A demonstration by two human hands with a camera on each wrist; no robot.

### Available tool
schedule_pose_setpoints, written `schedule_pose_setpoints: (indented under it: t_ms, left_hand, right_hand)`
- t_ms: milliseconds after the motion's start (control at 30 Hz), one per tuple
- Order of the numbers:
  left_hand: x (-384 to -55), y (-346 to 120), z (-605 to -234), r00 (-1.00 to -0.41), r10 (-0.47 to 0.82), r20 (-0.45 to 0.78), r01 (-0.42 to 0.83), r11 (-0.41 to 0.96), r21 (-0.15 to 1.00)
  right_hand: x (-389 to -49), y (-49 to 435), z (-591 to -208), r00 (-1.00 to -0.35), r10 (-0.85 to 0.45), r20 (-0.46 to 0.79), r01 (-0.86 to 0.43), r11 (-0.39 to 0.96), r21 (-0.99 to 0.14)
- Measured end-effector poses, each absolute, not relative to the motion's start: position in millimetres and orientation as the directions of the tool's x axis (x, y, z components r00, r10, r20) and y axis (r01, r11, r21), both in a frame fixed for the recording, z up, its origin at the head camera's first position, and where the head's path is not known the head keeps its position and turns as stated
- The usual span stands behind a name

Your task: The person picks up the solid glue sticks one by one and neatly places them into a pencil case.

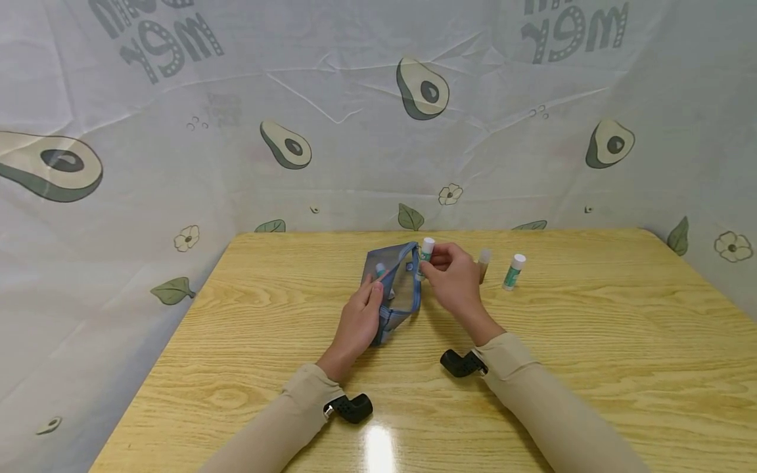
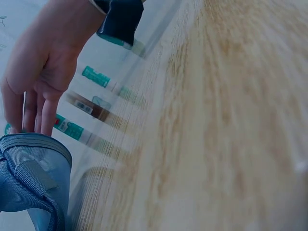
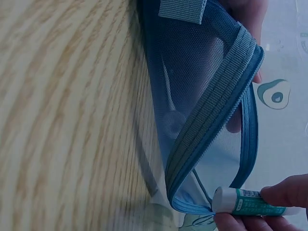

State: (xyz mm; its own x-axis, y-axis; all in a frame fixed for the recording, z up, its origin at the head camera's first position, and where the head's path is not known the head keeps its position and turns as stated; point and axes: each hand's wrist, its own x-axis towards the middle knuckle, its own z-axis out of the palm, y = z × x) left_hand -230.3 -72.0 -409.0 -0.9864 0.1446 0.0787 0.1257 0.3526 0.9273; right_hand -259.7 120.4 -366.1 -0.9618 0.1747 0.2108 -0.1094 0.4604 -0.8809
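Observation:
My left hand (image 1: 357,316) grips a blue mesh zip pouch (image 1: 390,255) by its near side, thumb at the edge of the opening. The pouch's mouth gapes toward the right. Through the mesh shows a green and white tube (image 1: 380,269) inside. Between thumb and fingers, my right hand (image 1: 458,282) pinches a glue stick (image 3: 255,202) with a white cap and green label. In the head view this glue stick stands nearly upright at the pouch's zippered rim. The right wrist view has its white end overlapping the corner of the opening.
Right of my right hand, another green-labelled glue stick (image 1: 514,272) stands on the wooden table (image 1: 591,328). A brown tube with a pale cap (image 1: 485,256) stands partly hidden behind that hand. A fabric backdrop (image 1: 355,144) hangs behind the table.

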Motion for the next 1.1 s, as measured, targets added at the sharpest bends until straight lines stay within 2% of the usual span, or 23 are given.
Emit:
schedule_pose_setpoints:
  t_ms: [1100]
  left_hand:
    - [-230.4, -69.6, -418.2, -0.981, 0.15, 0.12, 0.165, 0.333, 0.929]
  right_hand:
    - [-266.8, 113.3, -382.5, -0.978, 0.168, 0.122, -0.016, 0.524, -0.852]
